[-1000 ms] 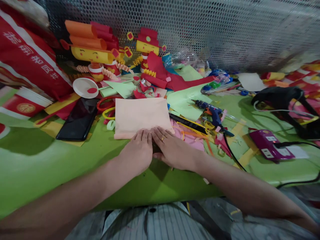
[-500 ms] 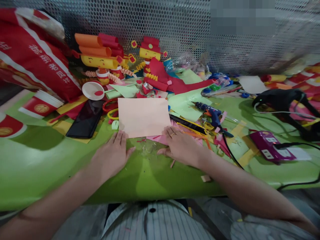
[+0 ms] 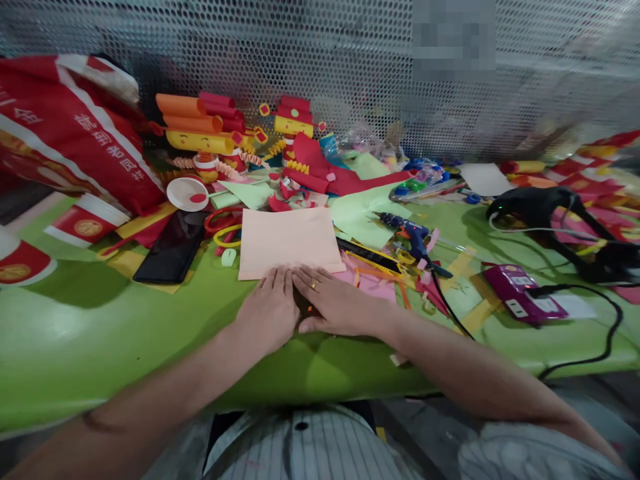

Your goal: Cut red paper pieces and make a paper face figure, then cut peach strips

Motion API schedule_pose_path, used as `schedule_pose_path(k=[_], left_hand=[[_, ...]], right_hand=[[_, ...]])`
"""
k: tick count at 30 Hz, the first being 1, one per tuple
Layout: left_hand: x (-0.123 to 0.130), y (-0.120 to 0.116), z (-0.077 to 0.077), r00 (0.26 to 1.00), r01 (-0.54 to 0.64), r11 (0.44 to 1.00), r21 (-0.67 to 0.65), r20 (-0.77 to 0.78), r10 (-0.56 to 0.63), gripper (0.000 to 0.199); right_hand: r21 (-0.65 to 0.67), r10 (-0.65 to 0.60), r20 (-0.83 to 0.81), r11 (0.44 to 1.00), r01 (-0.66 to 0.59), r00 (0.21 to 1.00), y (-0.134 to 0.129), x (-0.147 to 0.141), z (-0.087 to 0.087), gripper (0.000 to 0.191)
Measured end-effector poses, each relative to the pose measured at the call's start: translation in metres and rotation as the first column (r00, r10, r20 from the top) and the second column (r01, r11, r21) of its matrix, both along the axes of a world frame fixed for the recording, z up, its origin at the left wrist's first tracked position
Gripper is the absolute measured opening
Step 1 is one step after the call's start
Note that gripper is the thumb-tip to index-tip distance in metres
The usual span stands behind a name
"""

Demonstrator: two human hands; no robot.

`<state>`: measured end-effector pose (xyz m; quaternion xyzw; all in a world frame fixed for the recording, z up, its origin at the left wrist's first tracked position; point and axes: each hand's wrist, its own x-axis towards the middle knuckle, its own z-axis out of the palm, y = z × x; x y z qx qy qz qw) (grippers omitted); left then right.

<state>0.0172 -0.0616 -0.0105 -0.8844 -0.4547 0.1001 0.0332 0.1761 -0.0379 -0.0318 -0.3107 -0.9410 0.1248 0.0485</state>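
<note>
A pale peach sheet of paper (image 3: 290, 240) lies in front of me, its near edge under my fingertips. My left hand (image 3: 270, 310) rests flat with fingers stretched out on that edge, near its middle. Beside it my right hand (image 3: 337, 300), wearing a ring, lies flat on the same edge, its fingertips touching or nearly touching the left ones. Neither hand grips anything. Scissors with red and yellow handles (image 3: 226, 233) sit just left of the sheet. A black and yellow utility knife (image 3: 370, 256) sticks out from under its right side.
Left are a phone (image 3: 171, 248), paper cups (image 3: 87, 221) and a red bag (image 3: 75, 133). Paper figures (image 3: 197, 139) stand behind. To the right lie a blue glue gun (image 3: 413, 235), its cord, paper scraps and a purple power socket (image 3: 523, 293). A perforated metal panel (image 3: 350, 67) closes the back.
Both hands have slid inward along the paper's near edge, from its two corners to meet near the middle. The view has shifted slightly.
</note>
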Motion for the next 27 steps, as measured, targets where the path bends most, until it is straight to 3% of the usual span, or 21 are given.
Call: schedule_pose_path(k=[7, 13, 16, 21, 27], left_hand=[[-0.014, 0.003, -0.002, 0.995, -0.090, 0.993, 0.070, 0.055, 0.086, 0.044], [-0.048, -0.002, 0.002, 0.981, -0.185, 0.979, 0.083, -0.038, 0.189, 0.046], [-0.057, -0.006, 0.006, 0.976, -0.211, 0.972, 0.104, -0.031, 0.215, 0.043], [-0.051, -0.002, 0.018, 0.976, -0.186, 0.977, 0.104, -0.093, 0.196, 0.038], [-0.020, 0.017, 0.034, 0.980, -0.155, 0.986, 0.067, -0.114, 0.162, 0.030]], right_hand=[[0.019, -0.066, 0.029, 0.998, 0.065, 0.997, -0.003, 0.002, 0.007, 0.085], [-0.072, -0.190, 0.129, 0.977, 0.201, 0.973, 0.003, 0.018, 0.025, 0.058], [-0.050, -0.259, 0.198, 0.960, 0.274, 0.945, 0.008, 0.025, 0.032, 0.043], [0.092, -0.268, 0.336, 0.964, 0.252, 0.903, 0.012, 0.025, 0.039, 0.029], [0.235, -0.278, 0.262, 0.947, 0.219, 0.924, 0.018, 0.022, 0.031, 0.031]])
